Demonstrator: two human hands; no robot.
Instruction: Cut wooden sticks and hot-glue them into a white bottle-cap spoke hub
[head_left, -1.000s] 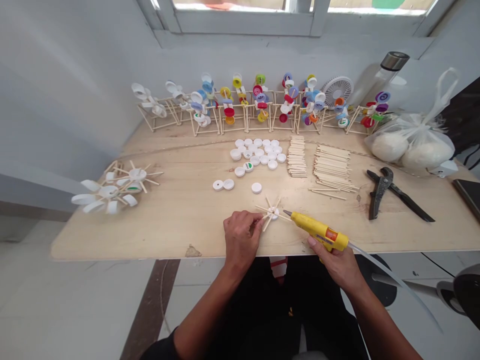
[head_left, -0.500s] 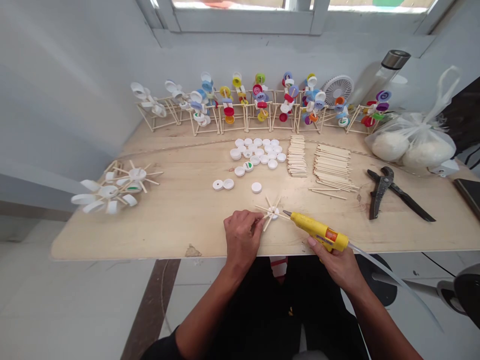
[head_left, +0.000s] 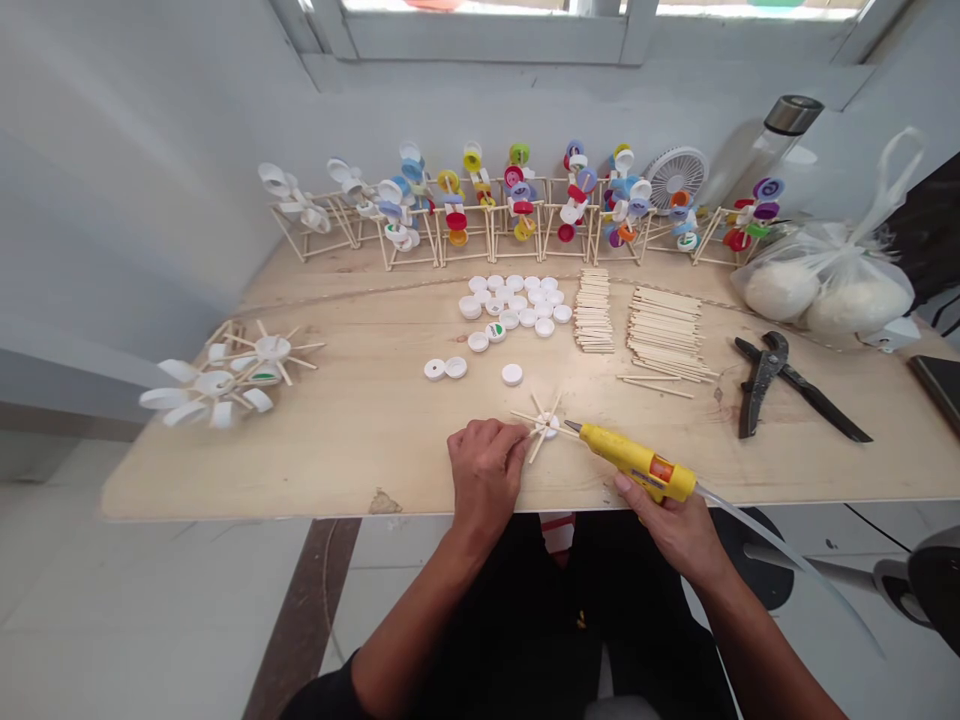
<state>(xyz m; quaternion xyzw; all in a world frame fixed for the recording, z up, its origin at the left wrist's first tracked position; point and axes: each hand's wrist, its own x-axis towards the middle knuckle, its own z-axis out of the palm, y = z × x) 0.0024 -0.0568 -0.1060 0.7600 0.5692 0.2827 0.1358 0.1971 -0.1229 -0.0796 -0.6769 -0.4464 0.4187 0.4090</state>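
My left hand [head_left: 489,465] rests at the table's near edge, its thumb and forefinger pinched on one stick of a small star of wooden sticks [head_left: 538,445]. The sticks fan out from a white bottle cap [head_left: 549,426] lying on the table. My right hand [head_left: 670,520] is wrapped round the handle of a yellow hot glue gun [head_left: 626,455], with a clear glue stick [head_left: 787,560] trailing out of its back. The gun's nozzle points left, close to the right side of the star; whether it touches is too small to tell.
White caps [head_left: 514,300] and matchstick-like piles [head_left: 664,335] lie mid-table. Black-handled cutters [head_left: 765,385] and a plastic bag [head_left: 825,285] are at right. Finished cap wheels [head_left: 214,383] sit at left; colourful wheels on stick stands [head_left: 521,210] line the wall beside a fan [head_left: 676,180].
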